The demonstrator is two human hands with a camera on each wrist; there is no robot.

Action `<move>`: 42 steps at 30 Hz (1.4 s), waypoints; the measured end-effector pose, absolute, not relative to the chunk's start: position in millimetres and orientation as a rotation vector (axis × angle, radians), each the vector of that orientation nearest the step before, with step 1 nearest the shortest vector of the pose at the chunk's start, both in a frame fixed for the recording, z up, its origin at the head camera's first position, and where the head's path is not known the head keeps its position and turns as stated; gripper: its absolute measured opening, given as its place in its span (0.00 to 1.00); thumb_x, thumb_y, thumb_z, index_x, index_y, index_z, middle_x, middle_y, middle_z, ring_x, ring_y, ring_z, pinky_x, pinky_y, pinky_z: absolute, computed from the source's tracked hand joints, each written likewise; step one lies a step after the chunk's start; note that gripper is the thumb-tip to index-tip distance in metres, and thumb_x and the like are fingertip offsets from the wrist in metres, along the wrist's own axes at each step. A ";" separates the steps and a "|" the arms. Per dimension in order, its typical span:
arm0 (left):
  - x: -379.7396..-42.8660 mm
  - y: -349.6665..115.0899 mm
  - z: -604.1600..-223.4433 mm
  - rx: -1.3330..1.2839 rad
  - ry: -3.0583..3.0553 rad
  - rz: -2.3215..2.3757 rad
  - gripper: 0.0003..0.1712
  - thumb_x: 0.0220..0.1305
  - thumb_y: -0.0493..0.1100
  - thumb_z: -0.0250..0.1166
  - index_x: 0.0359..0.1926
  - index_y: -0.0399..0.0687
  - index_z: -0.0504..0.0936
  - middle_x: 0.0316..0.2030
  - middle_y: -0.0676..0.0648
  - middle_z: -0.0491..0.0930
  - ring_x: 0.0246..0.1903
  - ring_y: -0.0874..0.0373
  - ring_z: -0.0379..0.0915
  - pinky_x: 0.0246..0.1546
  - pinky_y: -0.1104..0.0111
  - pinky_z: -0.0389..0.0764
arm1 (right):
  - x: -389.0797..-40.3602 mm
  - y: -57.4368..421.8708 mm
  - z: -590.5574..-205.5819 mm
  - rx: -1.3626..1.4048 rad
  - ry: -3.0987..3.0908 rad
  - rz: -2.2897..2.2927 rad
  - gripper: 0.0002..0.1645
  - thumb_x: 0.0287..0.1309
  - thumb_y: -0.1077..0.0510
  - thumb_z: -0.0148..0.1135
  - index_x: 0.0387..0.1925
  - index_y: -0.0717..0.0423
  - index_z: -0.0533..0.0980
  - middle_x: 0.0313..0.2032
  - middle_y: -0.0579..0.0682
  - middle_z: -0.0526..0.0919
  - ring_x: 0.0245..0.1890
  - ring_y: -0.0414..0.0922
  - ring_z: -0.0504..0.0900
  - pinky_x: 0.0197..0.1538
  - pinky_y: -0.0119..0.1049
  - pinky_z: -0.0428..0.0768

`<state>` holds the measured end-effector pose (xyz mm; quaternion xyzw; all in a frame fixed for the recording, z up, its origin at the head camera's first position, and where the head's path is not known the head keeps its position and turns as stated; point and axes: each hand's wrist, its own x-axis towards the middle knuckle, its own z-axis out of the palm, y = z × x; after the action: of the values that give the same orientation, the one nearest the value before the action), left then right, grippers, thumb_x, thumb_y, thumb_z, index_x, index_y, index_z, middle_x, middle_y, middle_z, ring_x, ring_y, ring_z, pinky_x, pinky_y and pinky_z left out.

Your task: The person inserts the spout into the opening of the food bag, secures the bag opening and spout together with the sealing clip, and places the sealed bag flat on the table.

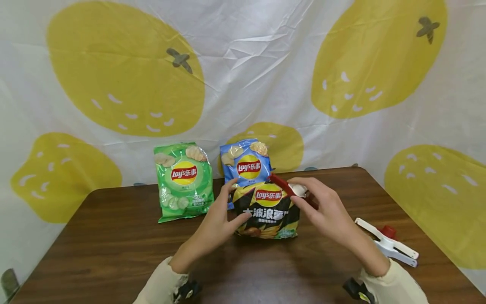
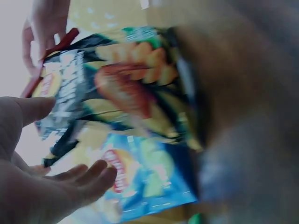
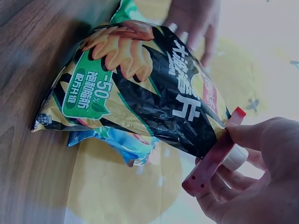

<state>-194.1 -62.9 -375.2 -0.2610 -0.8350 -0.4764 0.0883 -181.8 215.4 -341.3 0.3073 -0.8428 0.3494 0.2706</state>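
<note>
A black and yellow chip bag (image 1: 267, 217) stands upright on the table in the head view. Across its top edge lies a red bag clip (image 3: 212, 161) with a white spout cap (image 3: 236, 157). My right hand (image 1: 328, 209) pinches this clip between thumb and fingers at the bag's upper right. At the bag's left side is my left hand (image 1: 218, 219), thumb in front and fingers spread apart. In the left wrist view, the left fingers (image 2: 96, 179) curve loosely near the bag's free upper corner, with a gap between them and the thumb.
To the left, a green chip bag (image 1: 184, 181) leans near the back curtain (image 1: 247, 84). Behind the black bag stands a blue chip bag (image 1: 247, 160), partly covered. White bag clips (image 1: 387, 242) with a red cap (image 1: 388, 232) lie on the brown table (image 1: 114, 249) at the right.
</note>
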 end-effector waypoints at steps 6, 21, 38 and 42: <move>-200.1 -64.7 -399.2 -0.862 -2.429 -1.701 0.50 0.63 0.37 0.70 0.75 0.68 0.50 0.59 0.38 0.74 0.54 0.48 0.78 0.51 0.58 0.80 | -186.8 213.6 -347.5 0.831 -2.276 0.869 0.21 0.65 0.62 0.64 0.58 0.51 0.77 0.51 0.46 0.80 0.39 0.38 0.76 0.36 0.33 0.76; -196.5 -57.9 -397.3 -0.813 -2.418 -1.624 0.46 0.59 0.30 0.70 0.73 0.52 0.55 0.56 0.34 0.77 0.49 0.45 0.81 0.47 0.53 0.81 | -152.1 219.5 -345.4 0.606 -2.104 0.629 0.11 0.58 0.64 0.65 0.43 0.59 0.78 0.44 0.53 0.79 0.47 0.49 0.77 0.49 0.41 0.73; -199.4 -55.1 -405.3 -0.740 -2.438 -1.639 0.57 0.64 0.43 0.70 0.79 0.58 0.38 0.55 0.37 0.80 0.51 0.49 0.81 0.54 0.54 0.78 | -157.2 227.0 -401.5 0.660 -2.671 0.960 0.25 0.67 0.54 0.63 0.62 0.55 0.71 0.53 0.49 0.83 0.54 0.47 0.81 0.53 0.51 0.79; -199.1 -54.7 -407.3 -0.707 -2.463 -1.624 0.54 0.62 0.46 0.72 0.77 0.46 0.45 0.52 0.38 0.82 0.53 0.49 0.80 0.57 0.52 0.75 | -162.1 225.5 -408.7 0.651 -2.615 1.019 0.18 0.66 0.58 0.64 0.55 0.53 0.71 0.49 0.48 0.85 0.52 0.46 0.83 0.52 0.50 0.80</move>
<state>-199.1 -54.7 -407.3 -0.2326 -0.8107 -0.5346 0.0536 -162.1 225.5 -408.7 0.2240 -0.9000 0.3508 0.1298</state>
